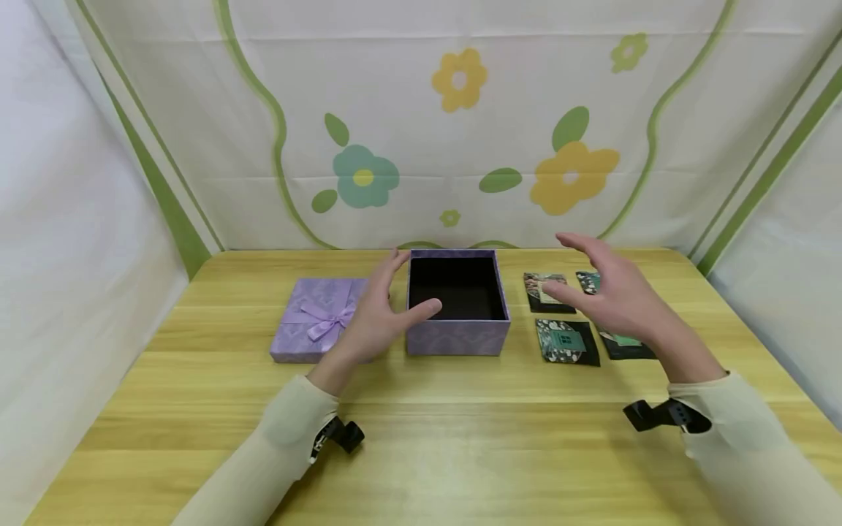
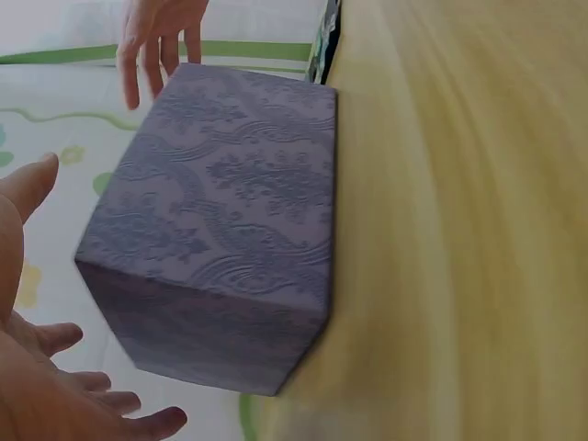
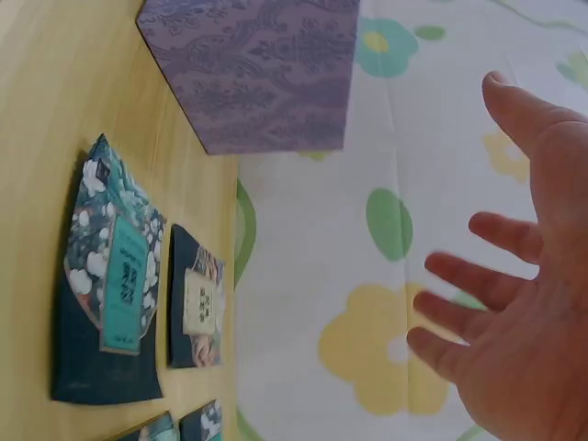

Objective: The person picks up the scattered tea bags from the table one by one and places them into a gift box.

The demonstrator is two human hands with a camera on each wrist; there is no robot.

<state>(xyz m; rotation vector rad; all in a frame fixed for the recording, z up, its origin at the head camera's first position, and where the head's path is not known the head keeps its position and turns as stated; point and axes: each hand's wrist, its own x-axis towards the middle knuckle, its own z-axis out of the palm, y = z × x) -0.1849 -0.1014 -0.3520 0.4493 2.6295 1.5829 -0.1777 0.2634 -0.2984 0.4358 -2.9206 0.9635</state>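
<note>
A white cloth wall (image 1: 408, 95) printed with yellow, green and teal flowers stands behind a wood-grain table (image 1: 460, 453). The left hand (image 1: 375, 318) is spread, its thumb well apart from its fingers, just left of the purple box (image 1: 457, 337) but not touching it. The right hand (image 1: 621, 296) is spread too — thumb and fingers parted — in the air to the right of the box. The box stands upright, its top open on a black inside. Left of the box, partly behind the left hand, lies a purple lid (image 1: 296, 321) with a bow (image 1: 325, 322). Right of the box lie four floral packets (image 1: 567, 343) — some partly hidden by the right hand.
</note>
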